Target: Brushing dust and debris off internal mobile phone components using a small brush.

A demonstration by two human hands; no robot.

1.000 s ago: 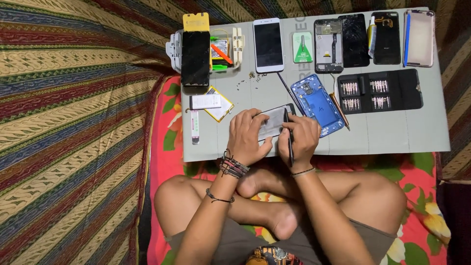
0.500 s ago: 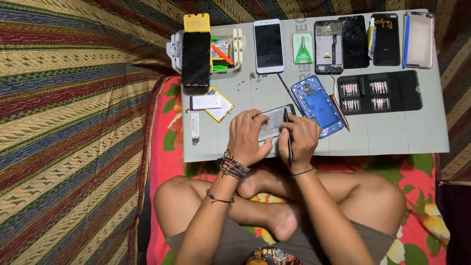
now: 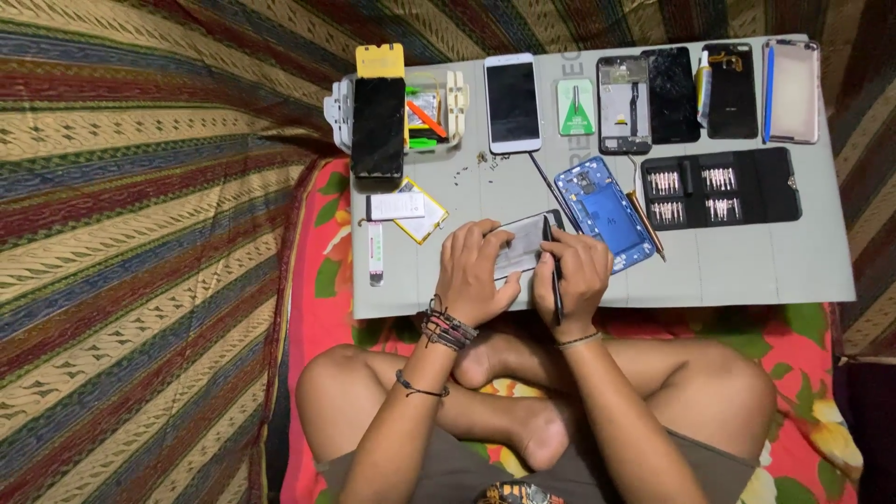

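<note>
On the grey bench (image 3: pixel 747 261), the left hand (image 3: pixel 474 273) pins a flat grey phone frame (image 3: pixel 523 245); the right hand (image 3: pixel 574 280) grips a thin black tool (image 3: pixel 553 271), apparently prying its edge, needing steady pressure.

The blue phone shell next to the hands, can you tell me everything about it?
The blue phone back shell is a rounded rectangle that looks like plastic or metal, lying open side up and tilted on the pale grey work board. Dark small parts show near its top end. The right hand covers its lower left corner, and a thin brown stick lies along its right edge.
</note>
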